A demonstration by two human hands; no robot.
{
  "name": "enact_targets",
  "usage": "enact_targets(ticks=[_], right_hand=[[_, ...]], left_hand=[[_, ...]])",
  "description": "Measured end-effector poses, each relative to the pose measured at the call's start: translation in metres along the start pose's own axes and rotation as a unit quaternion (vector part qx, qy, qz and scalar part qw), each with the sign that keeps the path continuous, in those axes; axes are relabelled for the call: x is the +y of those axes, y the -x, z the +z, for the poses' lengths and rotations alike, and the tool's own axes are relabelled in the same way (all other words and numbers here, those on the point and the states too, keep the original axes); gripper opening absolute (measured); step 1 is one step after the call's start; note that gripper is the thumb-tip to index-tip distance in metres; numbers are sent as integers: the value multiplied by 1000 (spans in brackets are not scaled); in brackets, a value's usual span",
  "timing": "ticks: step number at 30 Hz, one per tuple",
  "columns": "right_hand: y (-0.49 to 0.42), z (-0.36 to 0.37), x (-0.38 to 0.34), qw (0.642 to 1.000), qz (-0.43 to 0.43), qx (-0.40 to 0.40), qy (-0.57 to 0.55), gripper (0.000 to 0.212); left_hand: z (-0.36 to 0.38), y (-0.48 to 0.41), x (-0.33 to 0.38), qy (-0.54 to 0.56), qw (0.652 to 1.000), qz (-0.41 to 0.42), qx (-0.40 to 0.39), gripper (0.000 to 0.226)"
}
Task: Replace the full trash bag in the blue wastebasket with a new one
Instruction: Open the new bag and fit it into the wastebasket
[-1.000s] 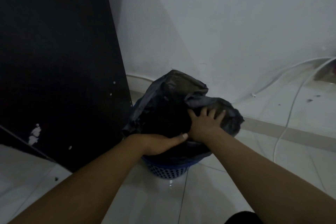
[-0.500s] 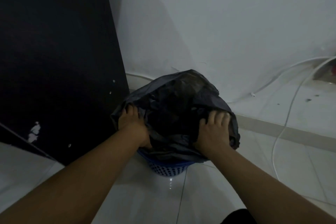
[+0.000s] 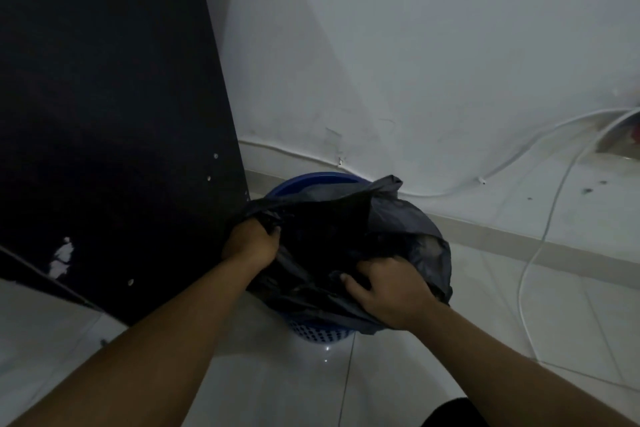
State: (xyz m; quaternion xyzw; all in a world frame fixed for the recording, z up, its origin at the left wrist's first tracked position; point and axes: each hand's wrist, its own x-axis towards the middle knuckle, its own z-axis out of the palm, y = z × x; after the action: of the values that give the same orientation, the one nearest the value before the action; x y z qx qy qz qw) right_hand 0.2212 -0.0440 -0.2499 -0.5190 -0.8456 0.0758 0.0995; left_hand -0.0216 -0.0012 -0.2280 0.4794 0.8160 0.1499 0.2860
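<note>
A blue wastebasket (image 3: 313, 178) with a perforated wall stands on the floor beside a dark panel; its far rim shows bare. A black trash bag (image 3: 398, 218) lies crumpled over its near and right side. My left hand (image 3: 251, 243) is closed around the bag's left edge. My right hand (image 3: 389, 289) clutches a fold of the bag at the near right. The bag hides most of the basket's inside.
A tall black furniture panel (image 3: 104, 114) rises at the left, touching the basket's side. A white wall is close behind. White cables (image 3: 540, 243) trail along the skirting and across the tiled floor at the right.
The bag has been drawn toward me and to the right, and the basket's far blue rim now shows. Both hands have gone from pressing on the bag to gripping its edges.
</note>
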Motion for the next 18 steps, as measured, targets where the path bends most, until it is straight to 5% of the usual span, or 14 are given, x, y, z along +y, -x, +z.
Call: enact_targets(ticks=[5, 10, 14, 18], right_hand=[[8, -1, -6, 999, 26, -22, -29, 52], [-32, -20, 11, 984, 57, -66, -152, 56], [-69, -36, 27, 982, 108, -26, -154, 65], [-82, -37, 42, 987, 153, -46, -29, 74]], left_hand=[[5, -6, -2, 90, 995, -29, 25, 40], [1, -11, 3, 2, 996, 80, 29, 30], [-7, -11, 0, -92, 981, 171, -5, 73], [-13, -15, -11, -121, 976, 178, -13, 90]])
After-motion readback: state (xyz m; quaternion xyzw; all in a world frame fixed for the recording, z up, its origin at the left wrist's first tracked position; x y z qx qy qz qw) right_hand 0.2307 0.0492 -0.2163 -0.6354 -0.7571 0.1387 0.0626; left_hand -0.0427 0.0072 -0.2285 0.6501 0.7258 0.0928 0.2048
